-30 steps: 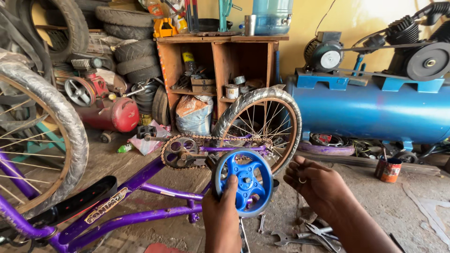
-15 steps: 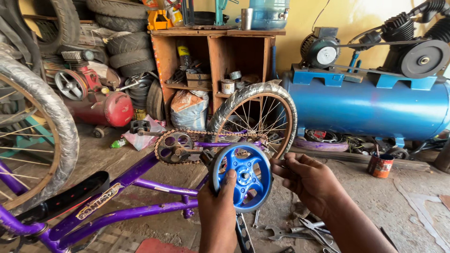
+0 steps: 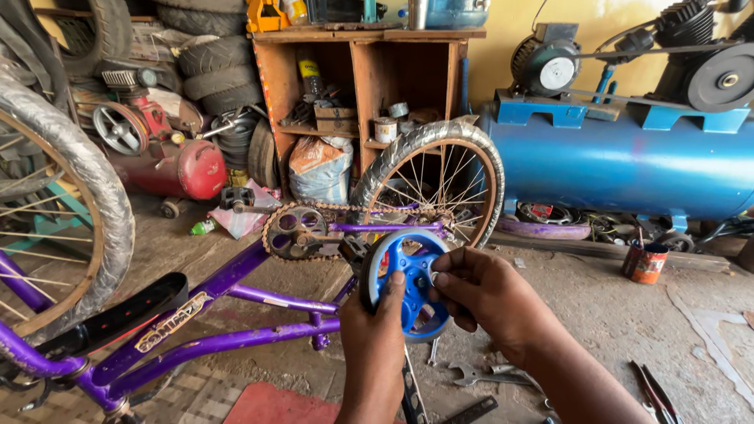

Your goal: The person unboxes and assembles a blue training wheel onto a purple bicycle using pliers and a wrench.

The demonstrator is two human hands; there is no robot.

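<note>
A big blue steel compressor tank [image 3: 620, 169] lies along the yellow wall, with a motor and belt pulley mounted on top. Left of it stands an open wooden shelf unit [image 3: 369, 78] crammed with tins, boxes and a tied plastic sack, and beside that a stack of old black rubber tyres [image 3: 212, 71] rises above a small red tank [image 3: 184, 169].

A purple steel bicycle frame [image 3: 236, 314] lies upside down on the dusty concrete floor [image 3: 628, 314]. Its spoked rear wheel with a grey tyre [image 3: 432, 188] sticks up in front of the shelf, and a rusty chain runs to the toothed chainring [image 3: 294, 230]. A second spoked wheel [image 3: 55, 228] fills the left edge.

Just in front of the rear wheel, a small blue plastic training wheel with a dark tread [image 3: 407, 283] is held upright in both hands. The left hand [image 3: 375, 345] grips it from below, fingers curled around the rim and the thumb pressed flat on the blue face. The right hand [image 3: 487, 302] comes from the right, its fingertips pinched together at the wheel's hub; what they pinch is too small to tell.

A rusty orange tin can [image 3: 646, 263] stands on the floor under the tank, and metal spanners [image 3: 487, 375] lie scattered below the hands.
</note>
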